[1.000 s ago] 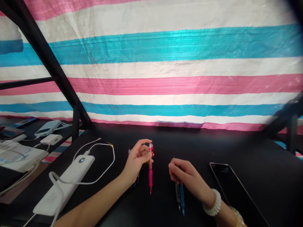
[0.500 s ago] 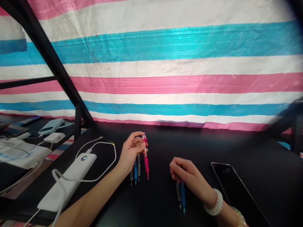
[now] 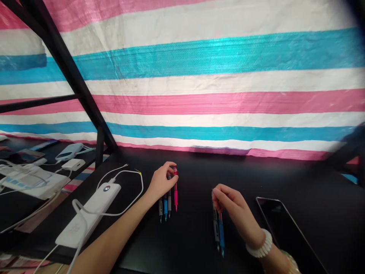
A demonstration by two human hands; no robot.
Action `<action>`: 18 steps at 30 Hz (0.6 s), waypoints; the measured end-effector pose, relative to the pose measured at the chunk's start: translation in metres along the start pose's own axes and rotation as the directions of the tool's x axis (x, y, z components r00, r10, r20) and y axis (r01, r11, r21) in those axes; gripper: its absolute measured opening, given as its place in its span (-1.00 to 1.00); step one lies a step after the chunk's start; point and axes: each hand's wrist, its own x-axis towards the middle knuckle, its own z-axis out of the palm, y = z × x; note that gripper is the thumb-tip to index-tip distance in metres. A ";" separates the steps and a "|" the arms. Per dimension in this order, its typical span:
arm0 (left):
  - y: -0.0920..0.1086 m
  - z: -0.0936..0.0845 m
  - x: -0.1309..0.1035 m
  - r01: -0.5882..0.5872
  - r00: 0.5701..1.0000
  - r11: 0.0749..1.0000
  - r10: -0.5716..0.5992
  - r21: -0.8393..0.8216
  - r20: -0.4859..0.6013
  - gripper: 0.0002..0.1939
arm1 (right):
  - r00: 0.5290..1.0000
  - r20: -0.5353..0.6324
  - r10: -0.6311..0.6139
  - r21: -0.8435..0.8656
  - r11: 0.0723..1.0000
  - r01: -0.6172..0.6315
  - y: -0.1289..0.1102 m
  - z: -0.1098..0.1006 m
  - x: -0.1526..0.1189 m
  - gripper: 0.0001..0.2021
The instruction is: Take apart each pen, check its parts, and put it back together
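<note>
My left hand (image 3: 161, 182) pinches the top of a pink pen (image 3: 175, 192) and lays it flat on the black table (image 3: 188, 236), right beside a blue pen (image 3: 165, 203) and two grey pens (image 3: 160, 207). My right hand (image 3: 232, 207), with a white bead bracelet on the wrist, has its fingers curled over the upper ends of a grey pen (image 3: 216, 230) and a blue pen (image 3: 221, 234) lying side by side; the hold looks light.
A white power bank (image 3: 89, 215) with a looping white cable (image 3: 134, 190) lies at the left. A dark phone (image 3: 281, 228) lies at the right. More devices sit on a side table (image 3: 25, 179) at far left. Black frame bars and a striped tarp stand behind.
My left hand lowered the pink pen from upright down onto the table next to the other pens. My right hand shifted slightly over its two pens.
</note>
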 end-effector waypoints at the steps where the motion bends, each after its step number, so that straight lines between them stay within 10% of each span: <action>1: 0.000 0.000 0.000 -0.008 1.000 0.999 0.008 0.048 0.001 -0.65 | 1.000 -0.001 0.000 0.003 1.000 0.000 0.000 0.000 0.000 -0.63; 18: 0.007 0.003 -0.008 -0.026 1.000 0.936 0.025 0.352 0.006 -0.61 | 1.000 -0.013 0.001 0.046 0.999 0.000 0.001 0.000 -0.002 -0.62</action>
